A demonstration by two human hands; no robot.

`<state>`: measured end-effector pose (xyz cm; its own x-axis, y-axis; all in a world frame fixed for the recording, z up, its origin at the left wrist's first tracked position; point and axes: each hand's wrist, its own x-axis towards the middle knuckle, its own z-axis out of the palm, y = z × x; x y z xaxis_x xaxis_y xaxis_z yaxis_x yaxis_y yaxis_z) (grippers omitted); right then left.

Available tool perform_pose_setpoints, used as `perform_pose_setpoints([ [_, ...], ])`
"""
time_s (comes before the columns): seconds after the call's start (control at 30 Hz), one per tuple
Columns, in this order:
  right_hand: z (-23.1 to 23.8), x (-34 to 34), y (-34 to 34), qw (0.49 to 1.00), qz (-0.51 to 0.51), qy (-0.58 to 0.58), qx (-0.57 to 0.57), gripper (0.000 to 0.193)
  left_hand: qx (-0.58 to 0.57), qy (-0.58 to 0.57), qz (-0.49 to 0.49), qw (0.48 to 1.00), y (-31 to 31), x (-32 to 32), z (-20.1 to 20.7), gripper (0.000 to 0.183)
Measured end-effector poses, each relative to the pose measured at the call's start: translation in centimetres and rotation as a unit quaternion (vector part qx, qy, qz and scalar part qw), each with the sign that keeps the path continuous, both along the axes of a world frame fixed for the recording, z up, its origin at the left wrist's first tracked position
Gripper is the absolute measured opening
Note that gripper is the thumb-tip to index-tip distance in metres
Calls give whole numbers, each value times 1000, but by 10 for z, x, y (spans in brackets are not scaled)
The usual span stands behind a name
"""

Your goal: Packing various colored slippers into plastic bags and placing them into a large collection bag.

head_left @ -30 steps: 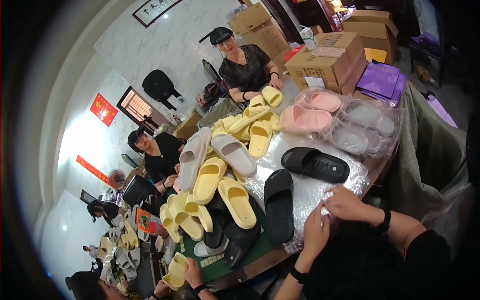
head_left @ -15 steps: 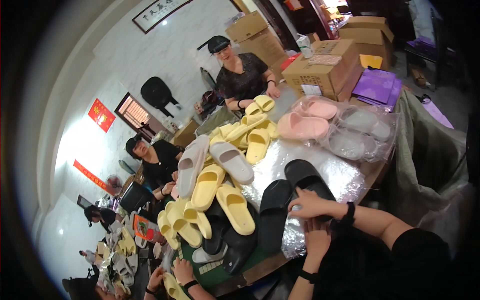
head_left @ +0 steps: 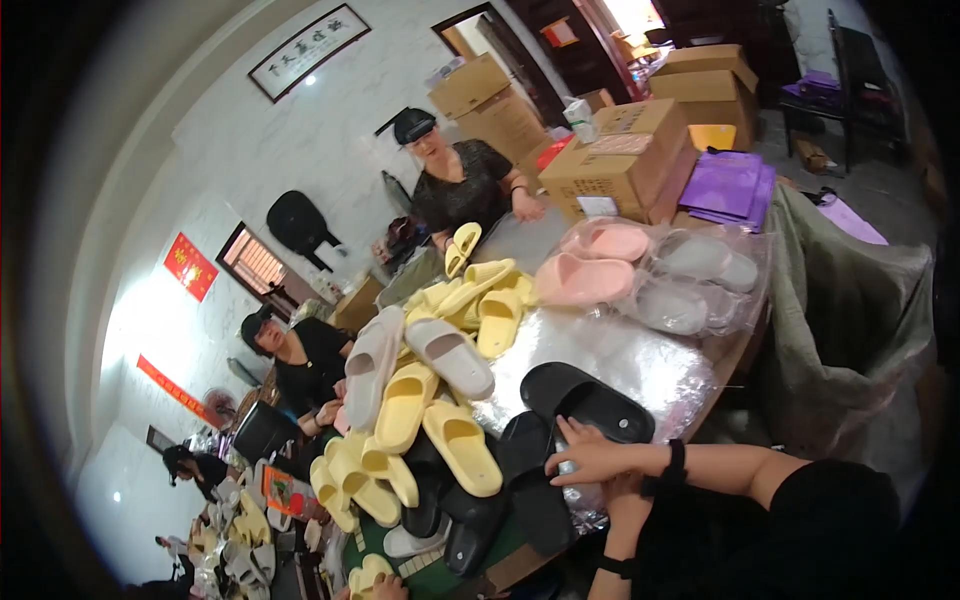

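Worktop [head_left: 515, 568] carries a heap of yellow and grey slippers [head_left: 405, 410] along its left side, many tilted because others prop them. Clear plastic [head_left: 620, 350] lies flat toward the right edge, seemingly layered so it stays level. Bagged pink and grey slippers [head_left: 582, 284] rest by that edge, perhaps to stand apart from unbagged ones. Two black slippers [head_left: 545, 387] lie near the close edge, likely for easy reach. Right hand [head_left: 597, 458], fingers parted and bent, is beside them, contact unclear; left hand [head_left: 628, 510] sits below it, fingers hidden, grip impossible to tell.
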<state>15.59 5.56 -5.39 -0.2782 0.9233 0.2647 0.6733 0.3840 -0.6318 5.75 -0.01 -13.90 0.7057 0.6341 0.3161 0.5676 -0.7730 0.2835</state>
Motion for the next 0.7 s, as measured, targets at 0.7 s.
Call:
perform_pose_setpoints([
  [0.7, 30, 22, 28, 987, -126, -97, 5, 52, -6, -10, 53, 999, -13, 10, 46, 37],
])
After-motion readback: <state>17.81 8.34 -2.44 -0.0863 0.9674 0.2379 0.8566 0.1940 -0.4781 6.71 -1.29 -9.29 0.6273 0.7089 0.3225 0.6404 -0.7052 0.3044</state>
